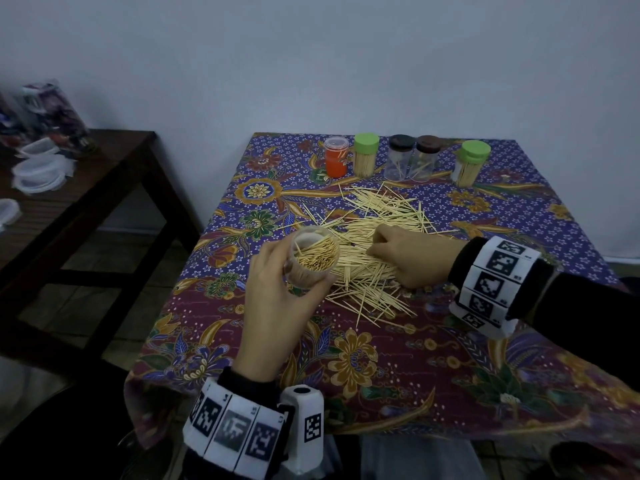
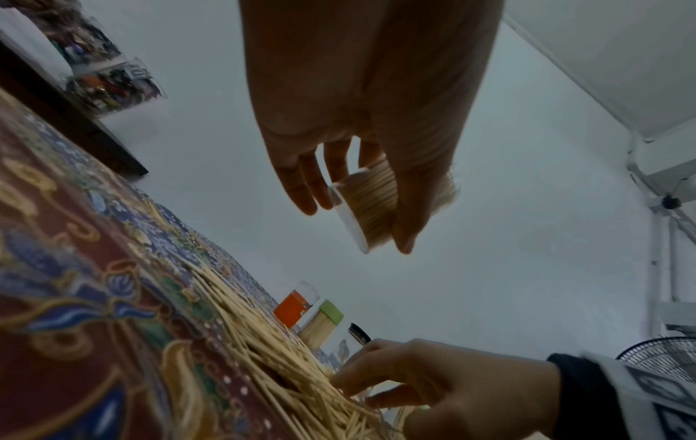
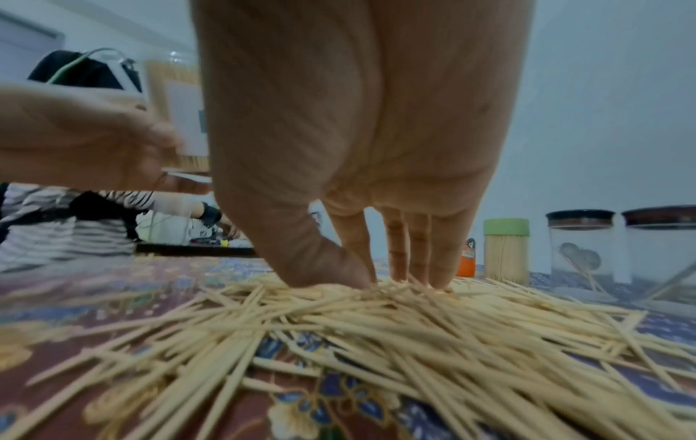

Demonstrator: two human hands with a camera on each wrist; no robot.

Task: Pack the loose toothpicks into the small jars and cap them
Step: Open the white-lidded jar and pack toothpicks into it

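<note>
The left hand (image 1: 277,299) gripped the part-filled jar (image 1: 313,258) at nine o'clock of the toothpick pile (image 1: 374,244), where the right hand (image 1: 408,254), fingertips pressed in, should pinch an aligned bundle.

The light is dim, cool and even in all three views, with a bluish-grey cast over the pale wall (image 1: 346,64); no lamp or window shows and the shadows are soft. The head view bends outward at its edges, and the dark wooden side table (image 1: 86,174) smears at the left. In the left wrist view the floral batik tablecloth (image 2: 75,297) nearest the lens is badly blurred. In the right wrist view the near scattered wooden toothpicks (image 3: 376,342) are soft, and the left edge is streaked with blur.
</note>
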